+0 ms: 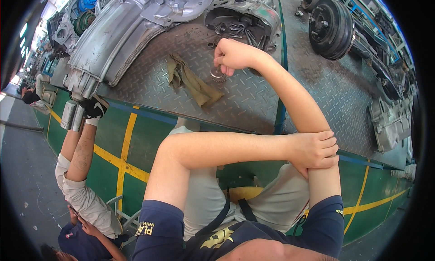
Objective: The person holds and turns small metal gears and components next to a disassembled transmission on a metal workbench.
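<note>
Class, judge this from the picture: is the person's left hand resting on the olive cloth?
No, the left hand grips the person's own right forearm, while the olive cloth lies apart on the metal tabletop.

Yellowish lettering (146,228) on left sleeve (166,217), probably right sleeve (321,224); white logo (99,108) on shoe (92,105).

The left arm (226,147) bends across, its left grip (316,150) clasping the outstretched right arm (297,93), whose right grip (235,55) curls.

Tread plate (253,95) right of the metal ring (219,79) leaves passage; cloth (188,79) and grey casing (113,48) obstruct the left
</note>
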A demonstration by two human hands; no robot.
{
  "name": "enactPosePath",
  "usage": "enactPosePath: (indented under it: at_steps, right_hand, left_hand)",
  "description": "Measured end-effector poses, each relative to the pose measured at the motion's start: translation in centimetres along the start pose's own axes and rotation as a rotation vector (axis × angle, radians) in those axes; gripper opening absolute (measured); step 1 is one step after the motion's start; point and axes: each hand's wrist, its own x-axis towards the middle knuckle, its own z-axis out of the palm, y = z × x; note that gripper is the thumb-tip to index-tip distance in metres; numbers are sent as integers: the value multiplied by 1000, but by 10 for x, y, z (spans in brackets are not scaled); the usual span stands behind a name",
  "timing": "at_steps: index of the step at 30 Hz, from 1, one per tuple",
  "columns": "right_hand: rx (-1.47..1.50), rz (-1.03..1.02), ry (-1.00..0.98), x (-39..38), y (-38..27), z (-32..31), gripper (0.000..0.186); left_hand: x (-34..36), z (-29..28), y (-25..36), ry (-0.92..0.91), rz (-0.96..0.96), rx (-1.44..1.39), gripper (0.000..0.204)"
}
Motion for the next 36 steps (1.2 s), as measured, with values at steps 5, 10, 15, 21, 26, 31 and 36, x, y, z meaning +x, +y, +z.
enactPosePath:
  at_steps: [5,10,15,21,26,31,36]
  right_hand:
    - [77,26,-26,2,6,-4,20]
    - [57,37,-21,0,0,-4,20]
    - [-3,56,3,-1,-9,0,19]
    - [-385,62,126,-6,-34,15,15]
    - [-533,-25,251,-10,-38,22,16]
    - [-534,7,271,-8,-36,28,16]
    - [-641,-29,294,-11,-42,34,15]
  left_hand:
    - [1,-1,-2,-11,6,-10,73]
    - [0,-2,-3,10,7,-14,72]
    - [-2,-2,-3,2,17,1,72]
    - [-5,-3,-2,0,14,28,75]
    - [-7,-6,0,-7,9,41,77]
    - [-8,-5,2,-7,4,42,79]
    - [-8,-6,2,-23,5,58,81]
